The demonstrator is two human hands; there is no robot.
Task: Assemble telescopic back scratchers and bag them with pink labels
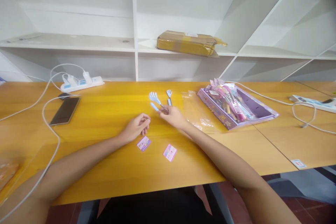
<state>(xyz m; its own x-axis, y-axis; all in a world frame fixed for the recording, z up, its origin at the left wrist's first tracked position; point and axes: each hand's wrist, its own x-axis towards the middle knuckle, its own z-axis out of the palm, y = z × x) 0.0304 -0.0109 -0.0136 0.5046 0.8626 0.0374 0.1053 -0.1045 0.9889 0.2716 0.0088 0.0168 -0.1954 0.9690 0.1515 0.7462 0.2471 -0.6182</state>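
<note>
Right hand (172,116): above the table (105,168), fingers pinched closed around the metal-looking shaft of a blue claw-headed tool (154,97). Tool's splayed prongs point away from the person, a little to the left. A light-blue bar (154,106) projects beside the fingertips; cannot tell whether it is part of the same tool.

Just beyond the right hand: another claw-headed tool (169,93), prongs pointing away, light-blue lower section. Cannot tell whether the hand touches it.

Left hand (135,126): near the right hand but apart from it, fingers loosely curled, thumb across the front. Nothing visible in it; inside of palm hidden.

Nearer the person: 2 small printed cards, 1 purple-edged card (144,143) just below the left hand, 1 pink-edged card (170,152) to its right.

Right of the right hand: clear plastic bags (194,108) lying flat, then a purple tray (262,112) with wrapped items (231,103) piled mostly in its left part. Far left: dark phone (65,111) near a white power strip (91,82). Shelf behind: taped cardboard box (186,42).
</note>
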